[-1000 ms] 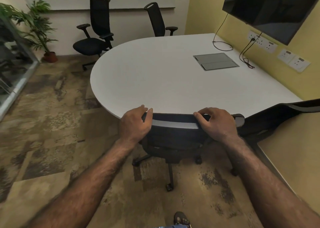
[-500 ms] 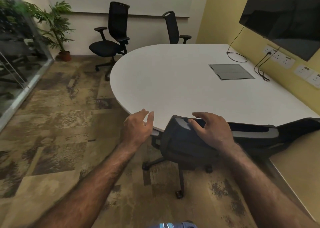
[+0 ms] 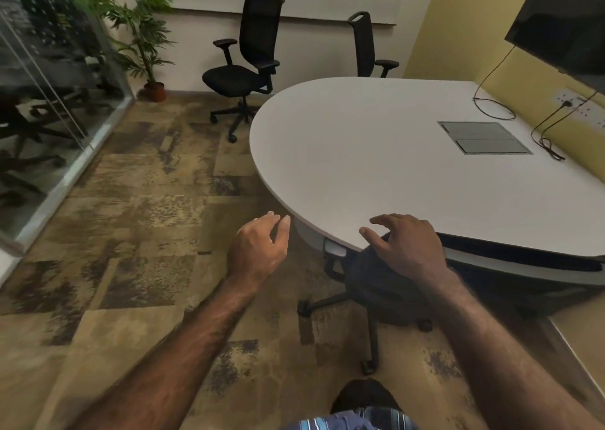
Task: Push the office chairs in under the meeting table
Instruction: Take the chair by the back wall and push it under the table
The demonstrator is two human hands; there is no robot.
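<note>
Patchy brown-and-tan carpet floor [image 3: 137, 220] fills the left of the room, glass partition [image 3: 49, 102] along its edge, potted green palm plant [image 3: 144, 36] in the far corner; the white rounded worktop [image 3: 376, 154] takes the right, a grey flap panel [image 3: 484, 137] set into it and black cables [image 3: 550, 135] trailing to the yellow wall; a dark wall screen [image 3: 563, 20] hangs above. Nearest black office chair with grey trim [image 3: 383, 285] sits tucked against the near rim of the worktop, its back partly beneath the edge, castors out on the carpet; another dark chair back with a pale stripe [image 3: 523, 266] lies along the rim to the right. Right hand [image 3: 409, 249] hovers over the near chair's back, grip loose, fingers spread, holding nothing; whether it touches the chair I cannot tell. Left hand [image 3: 258, 249] hangs in the air beside the worktop's edge, grip relaxed and empty. Two black mesh office chairs wait by the far wall: one with armrests [image 3: 248, 69] well apart from the worktop, one tall narrow one [image 3: 366, 43] just behind its far edge.
</note>
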